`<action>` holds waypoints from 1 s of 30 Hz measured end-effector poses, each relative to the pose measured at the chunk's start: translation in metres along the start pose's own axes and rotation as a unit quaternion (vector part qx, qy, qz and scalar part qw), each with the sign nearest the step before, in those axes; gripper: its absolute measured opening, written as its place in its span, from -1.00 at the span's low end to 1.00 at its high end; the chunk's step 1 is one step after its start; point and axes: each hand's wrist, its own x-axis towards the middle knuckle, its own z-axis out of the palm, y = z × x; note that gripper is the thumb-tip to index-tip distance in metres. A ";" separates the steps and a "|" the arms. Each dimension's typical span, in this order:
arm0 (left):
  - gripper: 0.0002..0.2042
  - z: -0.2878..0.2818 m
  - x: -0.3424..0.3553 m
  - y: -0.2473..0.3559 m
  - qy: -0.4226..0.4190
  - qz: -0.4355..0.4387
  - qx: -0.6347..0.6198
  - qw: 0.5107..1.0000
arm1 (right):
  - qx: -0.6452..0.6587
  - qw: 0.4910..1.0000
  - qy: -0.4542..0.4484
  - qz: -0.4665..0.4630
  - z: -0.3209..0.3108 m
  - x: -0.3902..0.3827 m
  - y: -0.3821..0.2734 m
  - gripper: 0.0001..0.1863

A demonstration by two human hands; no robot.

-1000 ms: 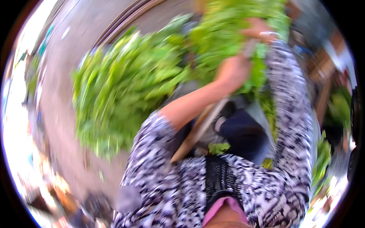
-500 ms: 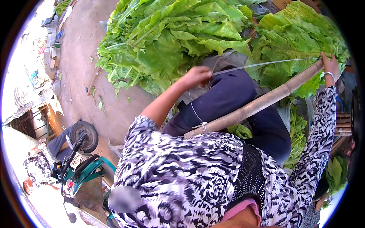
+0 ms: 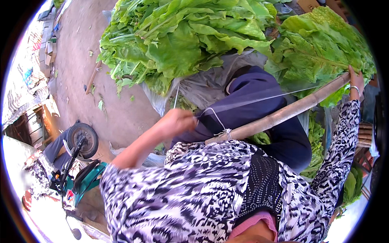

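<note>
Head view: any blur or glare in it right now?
Head view: the left hand looks softened by motion, while the right hand and the bamboo pole read clearer; white glare washes out the left rim; black fills the corners.

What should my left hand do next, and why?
Probably hold the string taut with the left hand: it runs nearly straight from near the right hand, which is at the pole's far end, so slack might let it slip.

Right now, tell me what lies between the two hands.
The head view shows a pale strand running from the left hand toward the right hand, over a dark trouser leg, plus part of a bamboo pole.
</note>
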 end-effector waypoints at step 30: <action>-0.77 -0.067 -0.124 0.210 0.650 0.364 0.229 0.626 | 0.047 0.998 0.027 -0.027 0.023 0.008 -0.023 -0.08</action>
